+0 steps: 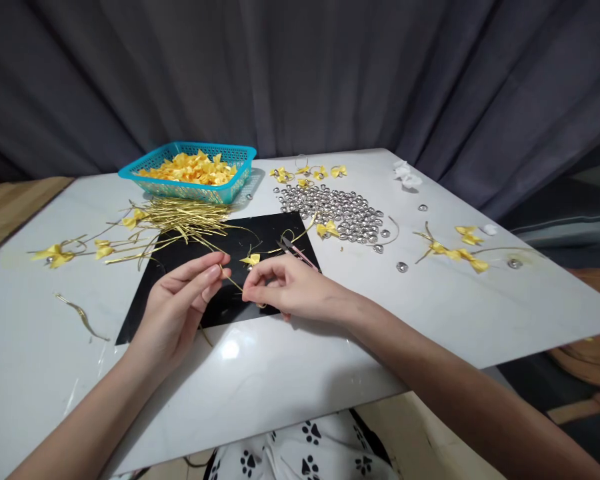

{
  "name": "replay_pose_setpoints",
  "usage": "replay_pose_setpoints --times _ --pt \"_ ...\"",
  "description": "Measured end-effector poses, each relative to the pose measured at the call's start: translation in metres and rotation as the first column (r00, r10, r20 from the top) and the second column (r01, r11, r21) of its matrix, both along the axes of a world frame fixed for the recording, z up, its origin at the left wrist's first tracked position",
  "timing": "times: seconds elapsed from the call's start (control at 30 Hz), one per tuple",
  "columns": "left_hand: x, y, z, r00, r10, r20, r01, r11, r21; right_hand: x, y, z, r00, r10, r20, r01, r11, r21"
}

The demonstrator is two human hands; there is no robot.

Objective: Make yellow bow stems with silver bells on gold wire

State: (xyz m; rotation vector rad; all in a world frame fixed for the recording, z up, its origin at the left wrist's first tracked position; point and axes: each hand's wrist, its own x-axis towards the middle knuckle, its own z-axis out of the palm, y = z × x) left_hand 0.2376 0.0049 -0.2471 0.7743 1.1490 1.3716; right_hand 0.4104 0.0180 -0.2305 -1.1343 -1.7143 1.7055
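A thin gold cord (231, 280) runs taut between my two hands above a black mat (147, 303). My left hand (183, 297) pinches one end between thumb and fingertips. The other end is pinched by my right hand (280, 283), whose curled fingers hide part of it. Just behind my right hand lies a yellow ribbon bow (253, 260) with a silvery bead partly showing under it. Small scissors (300, 253) with pinkish handles rest on the mat, partly covered by that hand.
A blue basket (247, 160) of yellow bows stands at the back left, with a pile of gold cords (185, 217) before it. Silvery beads (340, 210) are heaped at centre right. Bows on cords (453, 253) lie right; white scraps (407, 175) lie behind.
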Motion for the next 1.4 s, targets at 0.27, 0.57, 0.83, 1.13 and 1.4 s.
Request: replay_pose_setpoints --times 0.27,0.57,0.83,1.13,1.4 --pt "0.005 -0.001 -0.003 0.996 0.092 0.007 -0.092 0.996 -0.002 -0.006 -0.004 -0.004 0.994 0.103 -0.021 -0.103 0.995 -0.012" --pt "0.004 -0.004 -0.003 0.996 0.05 -0.071 -0.05 0.999 -0.01 -0.004 0.001 -0.01 0.981 -0.188 -0.051 0.192 0.979 0.063" --pt "0.004 -0.014 -0.01 0.928 -0.109 -0.356 0.18 0.968 0.174 -0.007 -0.002 -0.016 0.938 -0.14 -0.316 0.091 0.982 -0.164" --pt "0.007 -0.017 -0.007 0.893 -0.075 -0.443 0.195 0.953 0.231 -0.01 -0.003 -0.022 0.918 -0.186 -0.349 0.138 0.978 -0.158" --pt "0.006 -0.017 -0.005 0.908 -0.084 -0.412 0.198 0.95 0.243 -0.012 -0.002 -0.02 0.885 -0.231 -0.405 0.221 0.973 -0.072"
